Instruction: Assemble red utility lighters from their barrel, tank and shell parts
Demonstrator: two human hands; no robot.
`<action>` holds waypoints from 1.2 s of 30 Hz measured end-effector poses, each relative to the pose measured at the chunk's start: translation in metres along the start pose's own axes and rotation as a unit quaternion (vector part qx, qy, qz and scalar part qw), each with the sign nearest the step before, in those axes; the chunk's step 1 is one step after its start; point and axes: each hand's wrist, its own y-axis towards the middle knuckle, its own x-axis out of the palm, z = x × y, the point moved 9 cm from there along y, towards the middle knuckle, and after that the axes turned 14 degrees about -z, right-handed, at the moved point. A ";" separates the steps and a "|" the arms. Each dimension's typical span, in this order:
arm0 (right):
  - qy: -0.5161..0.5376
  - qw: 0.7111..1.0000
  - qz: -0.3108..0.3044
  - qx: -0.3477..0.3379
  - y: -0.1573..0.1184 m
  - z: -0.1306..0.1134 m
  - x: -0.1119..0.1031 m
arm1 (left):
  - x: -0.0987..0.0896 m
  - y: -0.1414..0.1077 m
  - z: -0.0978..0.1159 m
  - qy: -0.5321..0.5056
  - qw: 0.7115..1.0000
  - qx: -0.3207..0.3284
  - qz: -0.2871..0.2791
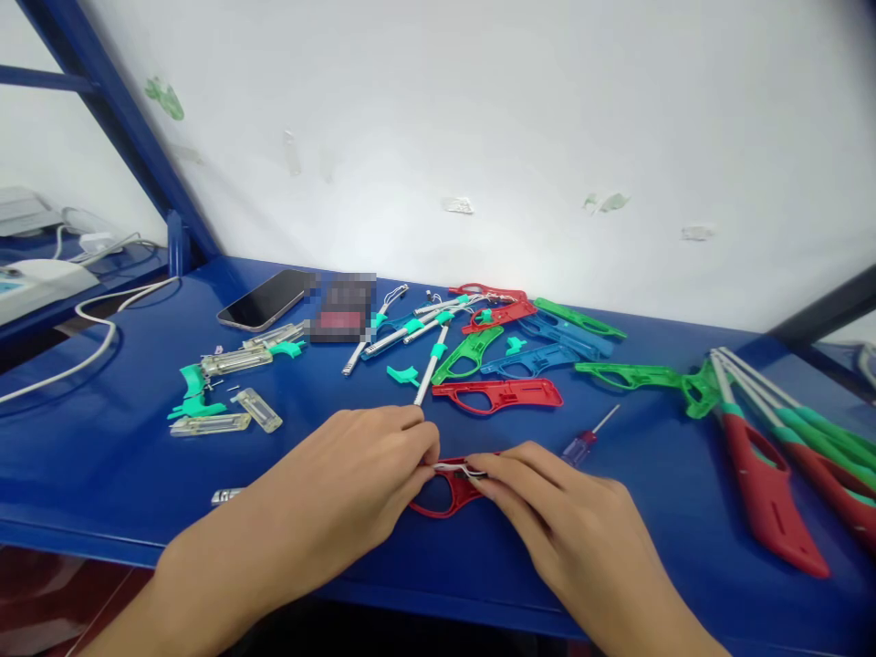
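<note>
- the left hand (373,452) pinches one end of the thin white wires (448,466) between thumb and forefinger; the right hand (568,502) has its thumb and fingertips closed on the other end, probably to control limp strands from both sides
- the wires cross a red shell (464,493), which lies between the hands near the table's front edge, perhaps for easy reach; its rigid, glossy plastic curves into a finger loop
- a slim white rod (431,367) with a mint-green collar runs behind the left hand; whether it is held, i cannot tell
- the clear plastic tanks (256,410), angular and glassy, sit off to the left, seemingly grouped by kind
- a screwdriver (580,448) with a translucent handle lies just beyond the right hand, likely kept close for use, on the smooth blue table (137,474)
</note>
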 end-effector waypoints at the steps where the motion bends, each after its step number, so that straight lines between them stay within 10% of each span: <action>1: -0.001 1.000 0.002 0.000 0.000 0.000 -0.001 | 0.000 0.000 0.000 0.001 1.000 -0.001 0.000; 36: 0.015 1.000 -0.006 0.009 0.003 -0.001 -0.002 | -0.001 0.001 -0.008 -0.026 1.000 -0.002 0.009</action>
